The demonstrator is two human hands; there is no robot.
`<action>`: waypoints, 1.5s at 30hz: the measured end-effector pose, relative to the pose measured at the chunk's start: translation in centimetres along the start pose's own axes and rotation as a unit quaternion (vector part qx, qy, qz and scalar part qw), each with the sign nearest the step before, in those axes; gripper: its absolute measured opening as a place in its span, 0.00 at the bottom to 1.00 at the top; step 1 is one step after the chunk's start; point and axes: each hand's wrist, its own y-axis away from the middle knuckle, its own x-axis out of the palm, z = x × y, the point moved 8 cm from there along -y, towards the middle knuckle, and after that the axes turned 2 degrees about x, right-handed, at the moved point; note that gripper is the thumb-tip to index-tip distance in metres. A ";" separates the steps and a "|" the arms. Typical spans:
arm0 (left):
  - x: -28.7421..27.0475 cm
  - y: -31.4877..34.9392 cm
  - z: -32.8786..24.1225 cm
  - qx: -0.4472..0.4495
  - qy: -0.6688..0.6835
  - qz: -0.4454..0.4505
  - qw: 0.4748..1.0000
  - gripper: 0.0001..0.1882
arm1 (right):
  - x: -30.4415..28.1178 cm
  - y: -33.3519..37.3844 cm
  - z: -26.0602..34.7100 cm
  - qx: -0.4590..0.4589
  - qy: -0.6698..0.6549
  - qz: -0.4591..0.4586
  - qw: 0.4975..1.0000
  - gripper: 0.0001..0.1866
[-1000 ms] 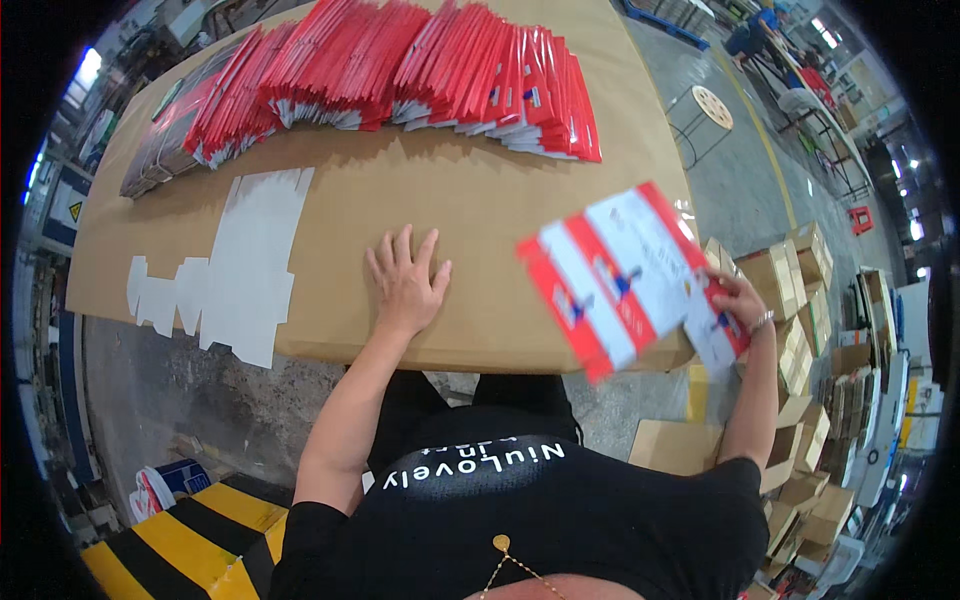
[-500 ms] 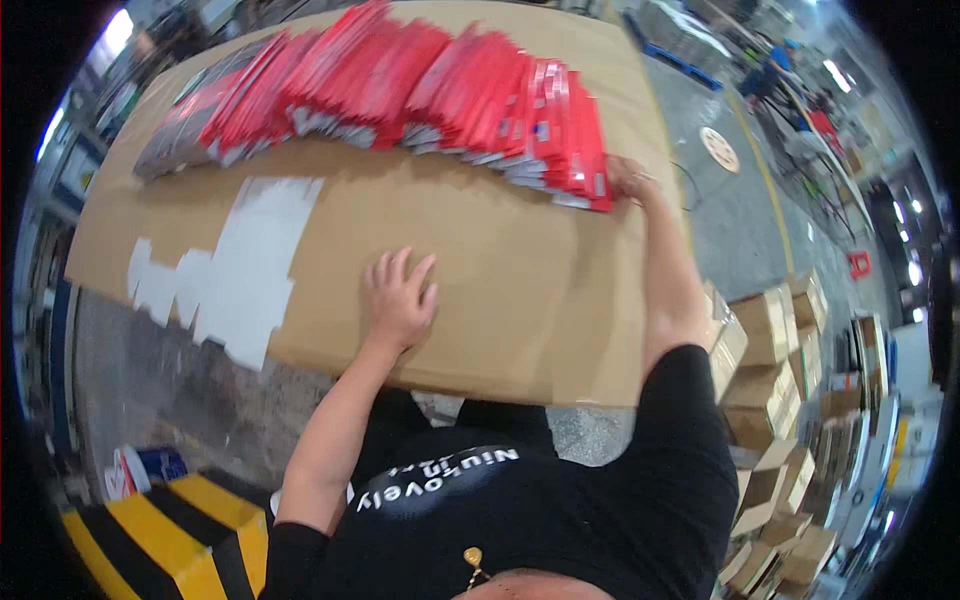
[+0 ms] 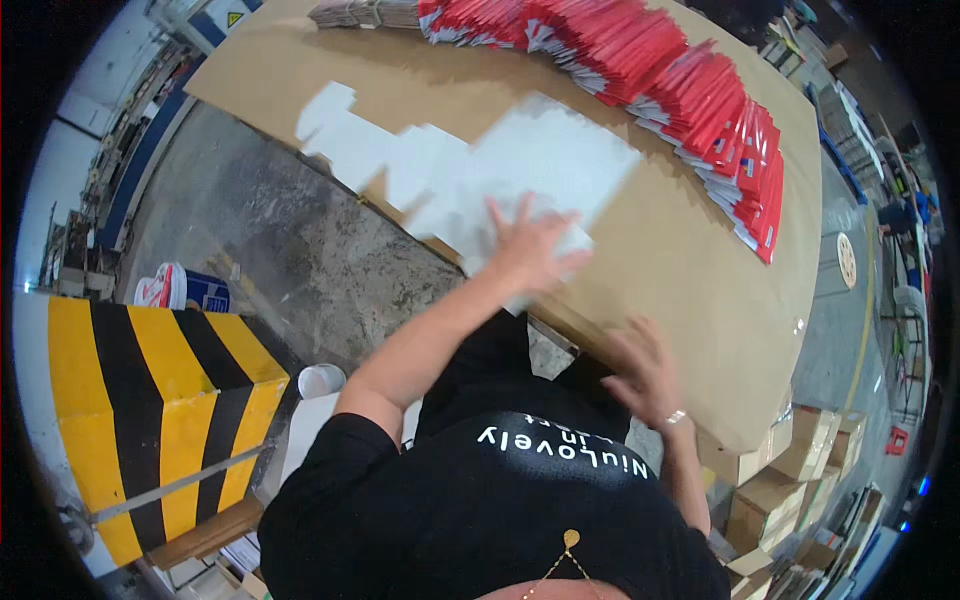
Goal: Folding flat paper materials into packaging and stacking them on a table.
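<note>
A white cardboard sheet with a notched outline lies on the brown-covered table, close to its front edge. My left hand rests on the near part of this sheet, fingers spread and slightly blurred, gripping nothing. To its right, my right hand is at the table's front edge, with its fingers apart and nothing visible in it. Red flat packets with white ends stand fanned in a long curved row across the far side, away from both hands.
A tied greyish-brown bundle sits at the row's far left end. On the floor at left are a yellow-and-black striped block, a white tub and a blue-and-white bucket. Open cardboard boxes crowd the lower right.
The view has swung left. My right hand has left the right end of the red row and come back to the front edge. My left hand has moved from bare table onto the white sheet.
</note>
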 end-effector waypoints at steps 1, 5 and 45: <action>-0.1 0.0 -1.1 0.013 0.004 0.006 1.000 0.44 | 1.0 -1.0 3.4 -0.056 0.043 0.029 0.997 0.40; 0.9 2.1 -2.6 0.162 0.113 0.061 0.978 0.52 | 4.4 1.7 2.0 -0.002 0.214 0.095 0.972 0.45; 4.9 8.2 -12.6 0.245 -0.145 0.001 0.959 0.46 | 5.4 7.9 -2.3 0.330 -0.213 -0.073 0.917 0.10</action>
